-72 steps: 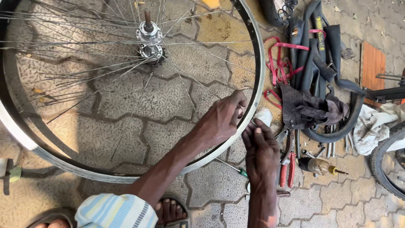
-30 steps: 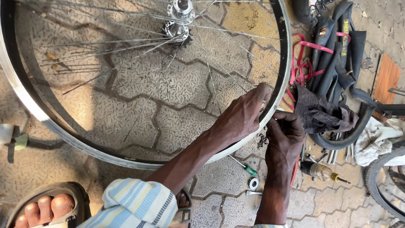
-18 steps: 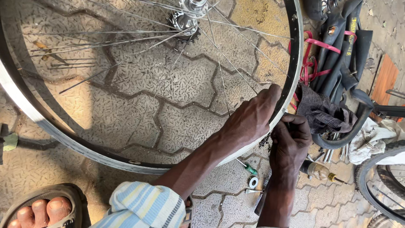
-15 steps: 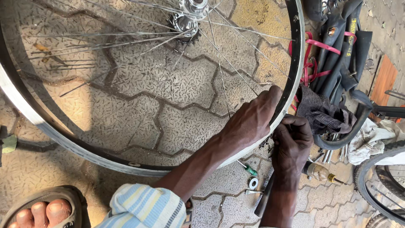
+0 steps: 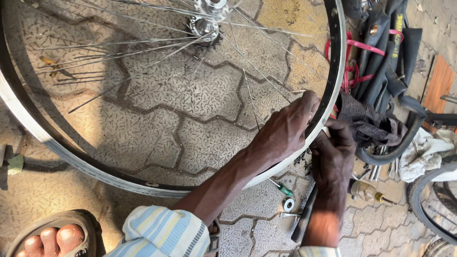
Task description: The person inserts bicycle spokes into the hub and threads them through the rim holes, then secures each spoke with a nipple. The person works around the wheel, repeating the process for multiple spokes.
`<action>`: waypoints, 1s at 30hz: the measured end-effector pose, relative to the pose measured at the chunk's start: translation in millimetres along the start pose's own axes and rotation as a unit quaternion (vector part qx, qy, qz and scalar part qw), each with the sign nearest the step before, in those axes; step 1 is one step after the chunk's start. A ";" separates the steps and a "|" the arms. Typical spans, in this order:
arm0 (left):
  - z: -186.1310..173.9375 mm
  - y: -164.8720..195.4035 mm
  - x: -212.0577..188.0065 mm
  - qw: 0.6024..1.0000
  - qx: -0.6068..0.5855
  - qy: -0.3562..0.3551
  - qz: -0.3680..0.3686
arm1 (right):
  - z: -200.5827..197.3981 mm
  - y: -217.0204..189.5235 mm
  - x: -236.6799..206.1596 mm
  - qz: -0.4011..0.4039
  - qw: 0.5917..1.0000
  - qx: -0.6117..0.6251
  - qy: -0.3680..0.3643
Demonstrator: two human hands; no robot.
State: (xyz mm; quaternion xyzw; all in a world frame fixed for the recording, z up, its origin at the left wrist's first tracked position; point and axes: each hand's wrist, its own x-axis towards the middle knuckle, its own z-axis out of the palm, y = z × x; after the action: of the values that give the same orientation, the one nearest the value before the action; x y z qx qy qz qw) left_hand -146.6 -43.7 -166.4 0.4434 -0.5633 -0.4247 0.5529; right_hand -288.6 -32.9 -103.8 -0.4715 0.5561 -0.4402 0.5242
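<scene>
A bare bicycle wheel rim [image 5: 71, 154] with thin metal spokes [image 5: 247, 83] and a hub with sprocket [image 5: 204, 24] fills the upper left. My left hand [image 5: 285, 128] reaches inside the rim and pinches the loose end of a spoke near the rim's right side. Just outside the rim, my right hand [image 5: 333, 162] is closed against the rim's outer edge, fingers curled on a small part I cannot make out. Both hands meet at the same spot on the rim.
Black inner tubes and pink straps [image 5: 381, 52] are piled at the right with a dark cloth [image 5: 366, 123]. A green-handled screwdriver [image 5: 281, 186], a small ring [image 5: 288, 203] and tools lie on the paving. Another tyre [image 5: 428, 204] is at the right edge; a sandalled foot [image 5: 52, 238] is at bottom left.
The view has shifted so the wheel sits higher and further right. My hands have stayed together at the rim's right side; the left hand's fingers now pinch a spoke end.
</scene>
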 end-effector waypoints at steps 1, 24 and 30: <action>1.2 -0.1 0.0 1.000 -0.002 -0.010 -0.015 | -1.1 -0.3 0.9 0.015 1.000 0.022 -0.002; -36.1 38.1 37.5 0.964 0.042 -0.208 -0.159 | -1.2 -11.0 10.4 0.010 0.986 -0.166 -0.003; -17.5 8.6 39.1 0.983 -0.048 -0.175 -0.033 | -6.1 -3.2 15.1 -0.003 0.990 -0.141 -0.001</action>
State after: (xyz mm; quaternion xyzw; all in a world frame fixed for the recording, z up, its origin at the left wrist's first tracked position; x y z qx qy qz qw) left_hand -129.3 -79.2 -148.0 0.3537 -0.6151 -0.5405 0.4521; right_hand -294.6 -48.3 -102.8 -0.5432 0.6106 -0.3583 0.4513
